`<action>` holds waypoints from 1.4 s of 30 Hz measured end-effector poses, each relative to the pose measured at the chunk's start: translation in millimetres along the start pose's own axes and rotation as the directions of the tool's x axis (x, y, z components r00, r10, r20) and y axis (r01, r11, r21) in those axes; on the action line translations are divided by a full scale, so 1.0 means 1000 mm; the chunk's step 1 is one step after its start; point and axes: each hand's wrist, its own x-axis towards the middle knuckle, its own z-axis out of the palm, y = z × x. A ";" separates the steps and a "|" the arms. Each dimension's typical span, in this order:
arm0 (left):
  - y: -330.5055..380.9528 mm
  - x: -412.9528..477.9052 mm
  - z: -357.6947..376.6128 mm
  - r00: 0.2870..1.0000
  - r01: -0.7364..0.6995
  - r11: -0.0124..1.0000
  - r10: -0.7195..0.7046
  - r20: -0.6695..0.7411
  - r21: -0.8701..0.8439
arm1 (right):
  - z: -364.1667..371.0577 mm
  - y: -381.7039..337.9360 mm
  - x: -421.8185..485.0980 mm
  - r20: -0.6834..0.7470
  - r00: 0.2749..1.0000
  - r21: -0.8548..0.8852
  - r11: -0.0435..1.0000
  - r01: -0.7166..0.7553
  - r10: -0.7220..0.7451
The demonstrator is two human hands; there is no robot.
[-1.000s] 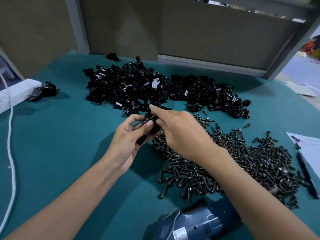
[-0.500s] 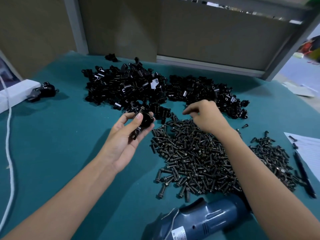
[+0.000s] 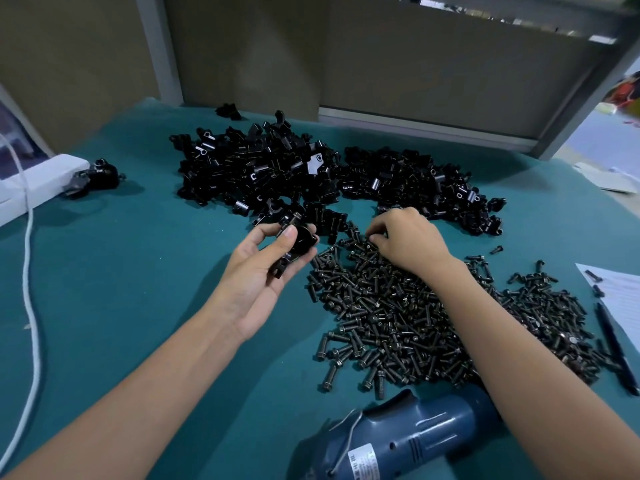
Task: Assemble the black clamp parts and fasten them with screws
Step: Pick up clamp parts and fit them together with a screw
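Fingers and thumb of the left hand [image 3: 263, 275] curled in a firm grip round a black clamp assembly [image 3: 298, 242], held above the bench [image 3: 121, 271] just left of the screw pile [image 3: 398, 320]. The right hand [image 3: 408, 244] rested on the pile's far edge, fingertips bent down among the screws; whether its grip held one could not be told. Loose clamp parts [image 3: 263, 171] lay heaped beyond the pile, a blue power tool [image 3: 408, 434] at its near side, a pen [image 3: 613, 344] and paper [image 3: 623, 292] to its right.
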 end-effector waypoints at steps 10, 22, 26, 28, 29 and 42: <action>0.002 0.002 -0.002 0.999 -0.030 0.999 0.030 -0.023 0.020 | -0.008 -0.021 -0.003 0.011 0.981 0.210 0.959 0.189 -0.196; 0.002 0.000 0.001 1.000 -0.026 1.000 0.026 -0.008 0.007 | 0.005 -0.039 0.004 0.172 0.976 0.279 0.957 0.085 -0.137; 0.002 -0.001 0.001 1.000 -0.020 1.000 0.020 -0.004 -0.006 | 0.001 -0.036 0.000 0.113 0.985 0.345 0.935 0.083 -0.129; 0.002 -0.001 0.001 1.000 -0.016 1.000 0.016 -0.005 -0.018 | -0.007 -0.037 -0.002 -0.035 0.995 0.503 0.859 0.097 -0.092; 0.002 -0.001 0.001 1.000 -0.014 1.000 0.014 -0.006 -0.020 | -0.013 -0.038 -0.004 -0.102 0.993 0.602 0.790 0.115 -0.067; 0.003 -0.004 0.007 1.000 0.021 0.993 -0.023 -0.011 -0.113 | -0.017 -0.068 -0.032 -0.344 0.938 0.745 0.596 0.302 -0.045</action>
